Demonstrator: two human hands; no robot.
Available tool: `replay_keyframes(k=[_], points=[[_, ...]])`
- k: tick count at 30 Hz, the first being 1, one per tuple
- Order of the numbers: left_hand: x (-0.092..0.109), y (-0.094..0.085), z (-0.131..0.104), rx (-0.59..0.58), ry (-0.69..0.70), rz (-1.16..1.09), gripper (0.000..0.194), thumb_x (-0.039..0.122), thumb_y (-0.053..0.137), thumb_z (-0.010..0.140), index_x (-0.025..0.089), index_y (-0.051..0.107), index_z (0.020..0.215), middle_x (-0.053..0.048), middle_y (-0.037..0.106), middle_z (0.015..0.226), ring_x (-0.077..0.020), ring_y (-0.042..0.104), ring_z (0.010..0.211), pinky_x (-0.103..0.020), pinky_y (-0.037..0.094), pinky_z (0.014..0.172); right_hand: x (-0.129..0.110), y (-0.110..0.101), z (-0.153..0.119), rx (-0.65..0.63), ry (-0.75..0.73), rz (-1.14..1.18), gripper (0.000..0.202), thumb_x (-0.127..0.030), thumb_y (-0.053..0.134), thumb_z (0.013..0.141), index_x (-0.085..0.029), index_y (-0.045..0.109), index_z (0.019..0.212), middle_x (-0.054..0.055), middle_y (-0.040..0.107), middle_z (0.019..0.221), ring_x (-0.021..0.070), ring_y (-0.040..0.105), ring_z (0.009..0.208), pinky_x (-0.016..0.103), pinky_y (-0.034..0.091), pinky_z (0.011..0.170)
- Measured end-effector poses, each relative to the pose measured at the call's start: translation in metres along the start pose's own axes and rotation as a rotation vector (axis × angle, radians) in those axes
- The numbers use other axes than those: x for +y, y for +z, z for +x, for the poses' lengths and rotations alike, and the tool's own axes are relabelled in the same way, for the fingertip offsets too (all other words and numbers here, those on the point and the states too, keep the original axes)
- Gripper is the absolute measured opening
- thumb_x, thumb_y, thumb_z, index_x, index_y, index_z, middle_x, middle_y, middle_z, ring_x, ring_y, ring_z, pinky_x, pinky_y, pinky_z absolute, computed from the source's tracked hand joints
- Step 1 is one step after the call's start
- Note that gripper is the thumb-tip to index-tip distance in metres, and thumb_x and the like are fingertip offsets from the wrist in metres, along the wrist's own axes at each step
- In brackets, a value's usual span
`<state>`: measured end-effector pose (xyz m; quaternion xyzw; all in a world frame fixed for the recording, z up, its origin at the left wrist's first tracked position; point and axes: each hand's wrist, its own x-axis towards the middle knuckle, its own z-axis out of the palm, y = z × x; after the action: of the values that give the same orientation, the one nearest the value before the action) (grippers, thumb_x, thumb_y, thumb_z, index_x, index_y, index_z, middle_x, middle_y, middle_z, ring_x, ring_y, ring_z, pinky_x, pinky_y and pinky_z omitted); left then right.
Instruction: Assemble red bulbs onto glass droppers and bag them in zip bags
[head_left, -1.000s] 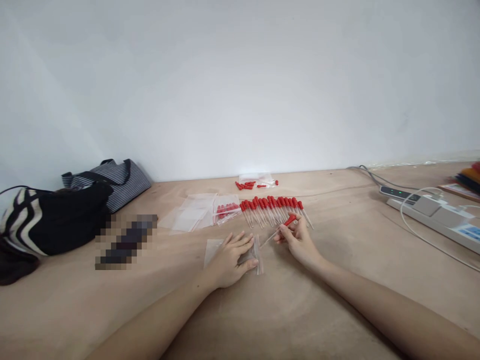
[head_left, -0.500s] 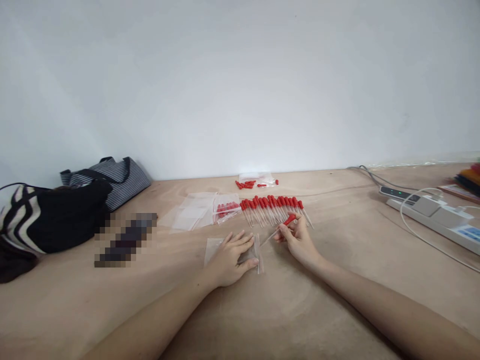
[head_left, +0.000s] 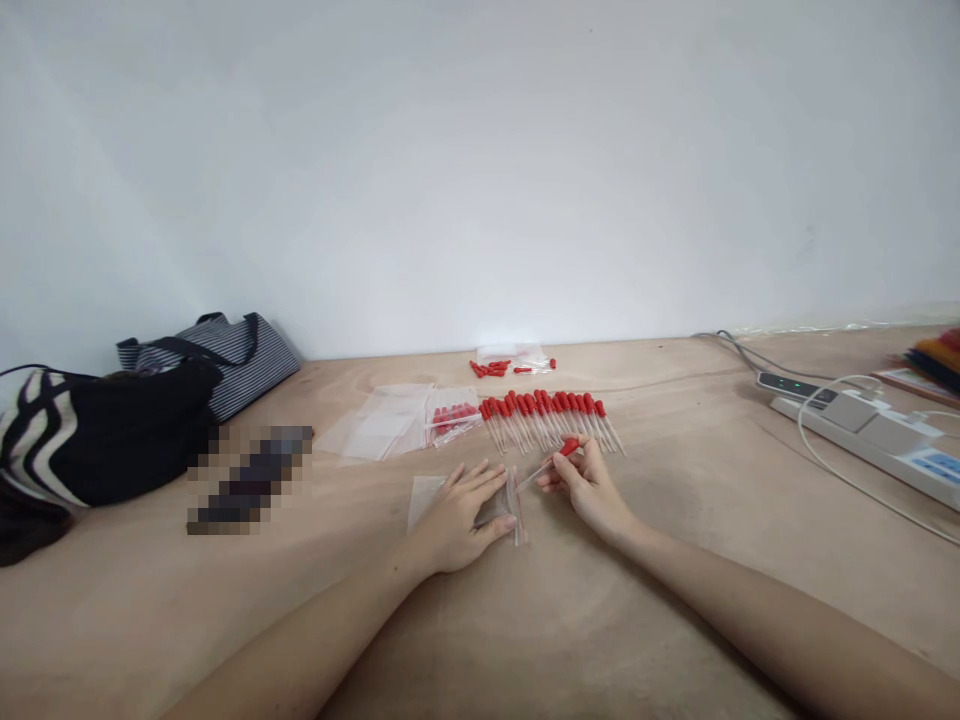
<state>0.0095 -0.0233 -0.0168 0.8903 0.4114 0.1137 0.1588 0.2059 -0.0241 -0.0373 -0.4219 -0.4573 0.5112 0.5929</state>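
Observation:
My left hand (head_left: 466,515) lies flat with its fingers stretched over a clear zip bag (head_left: 426,492), pressing it to the table. The bag's zip end points right, toward my other hand. In my right hand (head_left: 589,488) a dropper with a red rubber bulb (head_left: 570,446) is pinched between thumb and fingers. Its clear thin tip slants down to the left and meets the bag's mouth; whether it is inside, I cannot tell. Just beyond the hands, several red-bulbed droppers (head_left: 541,405) lie side by side in a row.
Left of the row are stacked clear bags (head_left: 386,420) and a bag holding red-bulbed droppers (head_left: 454,415). Loose red bulbs (head_left: 491,369) lie near the wall. A power strip (head_left: 862,430) with cables is at right; a striped bag (head_left: 251,365) and black cloth item (head_left: 142,430) are at left.
My right hand has shifted slightly left and down, bringing the dropper's tip to the bag's mouth. My left hand stays on the bag.

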Motion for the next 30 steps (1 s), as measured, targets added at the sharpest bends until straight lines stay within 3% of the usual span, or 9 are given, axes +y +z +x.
replay_keyframes(k=[4, 7, 9, 12, 16, 19, 22, 26, 30], points=[[0.003, 0.002, 0.001, 0.081, 0.016, 0.026, 0.053, 0.047, 0.041, 0.084, 0.019, 0.037, 0.129, -0.01, 0.042, 0.132, -0.025, 0.036, 0.123, -0.046, 0.025, 0.102, 0.0, -0.003, 0.002, -0.081, 0.063, -0.124, 0.038, -0.051, 0.058, 0.065, -0.019, 0.045, 0.083, -0.005, 0.049, 0.063, 0.0088, 0.05, 0.05, 0.025, 0.042, 0.051], [0.007, -0.001, 0.001, 0.191, -0.005, 0.084, 0.051, 0.05, 0.046, 0.08, 0.016, 0.049, 0.119, -0.012, 0.053, 0.114, -0.026, 0.049, 0.107, -0.042, 0.039, 0.091, 0.002, -0.008, 0.002, -0.181, 0.022, -0.222, 0.034, -0.045, 0.06, 0.066, -0.018, 0.048, 0.083, -0.005, 0.05, 0.063, 0.0071, 0.045, 0.049, 0.023, 0.037, 0.049], [0.009, -0.007, -0.001, 0.199, -0.023, 0.121, 0.048, 0.05, 0.047, 0.079, 0.017, 0.054, 0.112, -0.011, 0.059, 0.102, -0.0258, 0.053, 0.097, -0.042, 0.041, 0.086, 0.003, -0.012, 0.002, -0.222, -0.005, -0.255, 0.033, -0.041, 0.061, 0.067, -0.019, 0.047, 0.086, -0.004, 0.052, 0.065, 0.0073, 0.045, 0.051, 0.022, 0.036, 0.05], [0.004, -0.025, -0.009, 0.034, 0.039, 0.078, 0.038, 0.041, 0.04, 0.085, 0.022, 0.051, 0.116, -0.006, 0.06, 0.108, -0.0228, 0.053, 0.1, -0.039, 0.041, 0.088, 0.004, -0.019, 0.004, -0.289, -0.014, -0.333, 0.029, -0.041, 0.061, 0.068, -0.019, 0.047, 0.082, -0.004, 0.053, 0.064, 0.0078, 0.045, 0.052, 0.022, 0.036, 0.05], [-0.012, -0.041, -0.024, -0.174, 0.046, 0.028, 0.048, 0.041, 0.047, 0.082, 0.023, 0.041, 0.126, -0.005, 0.039, 0.135, -0.0243, 0.035, 0.124, -0.042, 0.029, 0.101, -0.001, -0.025, 0.006, -0.332, -0.03, -0.526, 0.025, -0.04, 0.063, 0.067, -0.017, 0.056, 0.074, -0.004, 0.048, 0.056, 0.0075, 0.041, 0.05, 0.021, 0.033, 0.048], [-0.017, -0.036, -0.026, -0.196, 0.04, 0.019, 0.05, 0.044, 0.045, 0.083, 0.027, 0.038, 0.129, -0.005, 0.028, 0.141, -0.0257, 0.023, 0.129, -0.049, 0.015, 0.106, -0.005, -0.026, 0.005, -0.343, -0.074, -0.649, 0.021, -0.037, 0.062, 0.068, -0.017, 0.063, 0.076, -0.003, 0.049, 0.056, 0.0083, 0.041, 0.05, 0.022, 0.033, 0.049], [-0.015, -0.023, -0.018, -0.149, 0.087, -0.024, 0.049, 0.042, 0.045, 0.083, 0.027, 0.037, 0.129, -0.004, 0.032, 0.139, -0.0241, 0.025, 0.129, -0.049, 0.011, 0.107, -0.007, -0.025, 0.002, -0.402, -0.097, -0.665, 0.019, -0.033, 0.059, 0.071, -0.018, 0.065, 0.082, -0.002, 0.054, 0.06, 0.0092, 0.043, 0.054, 0.022, 0.035, 0.051], [-0.01, -0.01, -0.007, -0.035, 0.125, -0.068, 0.055, 0.037, 0.051, 0.08, 0.021, 0.035, 0.13, -0.007, 0.041, 0.133, -0.0239, 0.033, 0.124, -0.046, 0.019, 0.106, -0.006, -0.028, 0.001, -0.455, -0.067, -0.603, 0.02, -0.032, 0.059, 0.072, -0.017, 0.065, 0.083, -0.003, 0.051, 0.058, 0.0084, 0.041, 0.052, 0.021, 0.033, 0.05], [-0.009, -0.005, 0.0, 0.063, 0.156, -0.04, 0.048, 0.04, 0.055, 0.077, 0.018, 0.05, 0.119, -0.011, 0.046, 0.119, -0.0246, 0.044, 0.11, -0.041, 0.036, 0.094, -0.006, -0.03, 0.006, -0.48, -0.118, -0.591, 0.018, -0.033, 0.061, 0.07, -0.018, 0.067, 0.078, -0.002, 0.05, 0.062, 0.0084, 0.042, 0.055, 0.021, 0.034, 0.051]])
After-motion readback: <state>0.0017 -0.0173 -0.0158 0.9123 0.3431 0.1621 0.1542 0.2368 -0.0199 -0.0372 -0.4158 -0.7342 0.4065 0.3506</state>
